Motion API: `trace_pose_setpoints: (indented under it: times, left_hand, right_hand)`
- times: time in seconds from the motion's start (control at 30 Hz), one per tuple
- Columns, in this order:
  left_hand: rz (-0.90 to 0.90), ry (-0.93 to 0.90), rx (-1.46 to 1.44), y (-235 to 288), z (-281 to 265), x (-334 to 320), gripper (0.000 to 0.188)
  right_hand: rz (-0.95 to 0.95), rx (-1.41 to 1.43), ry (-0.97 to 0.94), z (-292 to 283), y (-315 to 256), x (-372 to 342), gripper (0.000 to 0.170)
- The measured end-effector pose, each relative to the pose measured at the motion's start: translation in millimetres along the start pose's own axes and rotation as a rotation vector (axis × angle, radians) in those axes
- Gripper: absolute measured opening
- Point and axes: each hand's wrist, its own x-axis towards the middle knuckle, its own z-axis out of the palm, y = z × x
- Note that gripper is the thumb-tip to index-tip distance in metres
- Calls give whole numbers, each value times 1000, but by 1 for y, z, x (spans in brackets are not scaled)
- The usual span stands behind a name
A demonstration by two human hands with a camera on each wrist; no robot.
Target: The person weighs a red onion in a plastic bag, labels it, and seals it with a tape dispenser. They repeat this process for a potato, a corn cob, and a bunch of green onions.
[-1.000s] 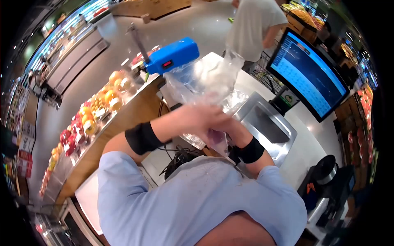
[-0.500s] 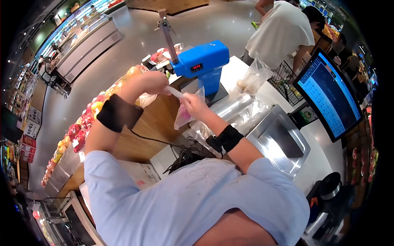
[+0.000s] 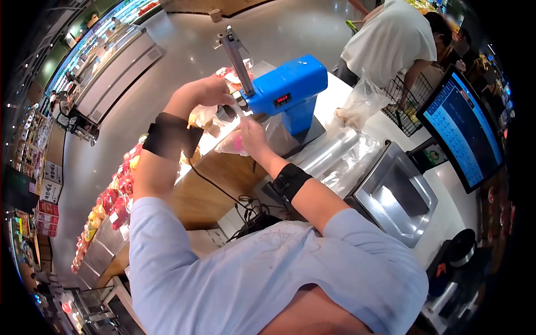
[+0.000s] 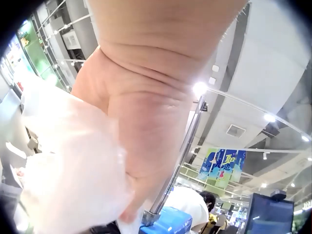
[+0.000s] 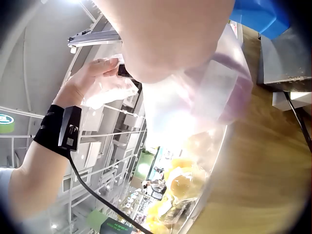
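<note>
A clear plastic bag with something pinkish-purple inside hangs below my hands, its neck drawn out between them. My left hand pinches the bag's top end, with the loose white plastic showing large in the left wrist view. Lower down, my right hand grips the neck just above the contents, which show purple through the film in the right wrist view. Both hands are right at the front end of a blue bag-sealing machine with a red display. The contents' kind is blurred.
Bagged fruit lines the ledge on the left. To the right are a plastic film roll, another filled bag, a steel scale and a screen. Black cables lie near my body. Someone bends over a wire basket.
My hands, earlier crossed over the counter before my chest, have moved forward and left with the bag. Its neck, stretched short of the blue machine half a second ago, is now at the machine's front.
</note>
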Motion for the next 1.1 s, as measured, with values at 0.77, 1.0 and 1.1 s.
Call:
trace_pose_setpoints:
  times: [0.77,1.0,1.1]
  left_hand:
    - [-66,52,-24,3,4,3,31]
    - [-109,228,138,96,-19,-36,20]
    - [138,320,138,127,-4,-28,18]
  right_hand:
    - [-48,-82,-95,4,27,3,22]
    - [181,140,-236,-52,-14,-21,26]
    - [155,89,-234,-112,-56,-30,23]
